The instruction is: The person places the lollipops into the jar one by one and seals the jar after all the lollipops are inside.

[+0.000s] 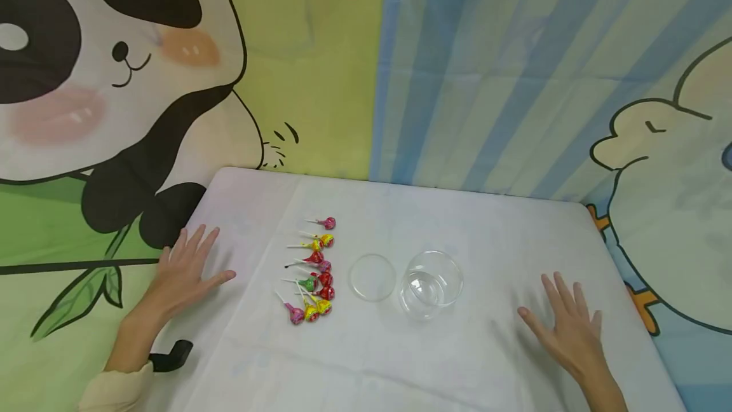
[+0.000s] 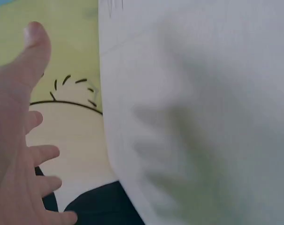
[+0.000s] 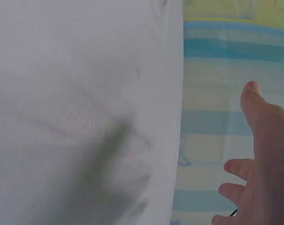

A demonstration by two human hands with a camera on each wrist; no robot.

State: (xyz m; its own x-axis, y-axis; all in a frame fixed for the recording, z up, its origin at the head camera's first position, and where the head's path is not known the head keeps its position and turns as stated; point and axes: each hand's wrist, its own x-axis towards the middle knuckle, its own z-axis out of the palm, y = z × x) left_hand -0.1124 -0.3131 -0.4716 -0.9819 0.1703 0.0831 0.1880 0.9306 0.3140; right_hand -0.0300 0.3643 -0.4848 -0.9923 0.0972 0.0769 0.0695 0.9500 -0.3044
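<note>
Several wrapped lollipops point(image 1: 316, 269) in pink, yellow, red and green lie in a loose column on the white table point(image 1: 366, 348). To their right lies a clear round lid point(image 1: 372, 277), and beside it stands a clear plastic bowl point(image 1: 431, 285). My left hand point(image 1: 185, 269) is spread flat with straight fingers at the table's left edge, holding nothing. My right hand point(image 1: 566, 320) is spread the same way near the right edge. In the left wrist view my left hand point(image 2: 19, 154) shows splayed fingers above the cloth; in the right wrist view my right hand point(image 3: 261, 159) does too.
A cartoon panda backdrop point(image 1: 114, 81) hangs at the back left, and a striped blue one point(image 1: 515, 68) at the back right. A black strap point(image 1: 171, 356) lies by my left wrist. The table's edges run close to both hands.
</note>
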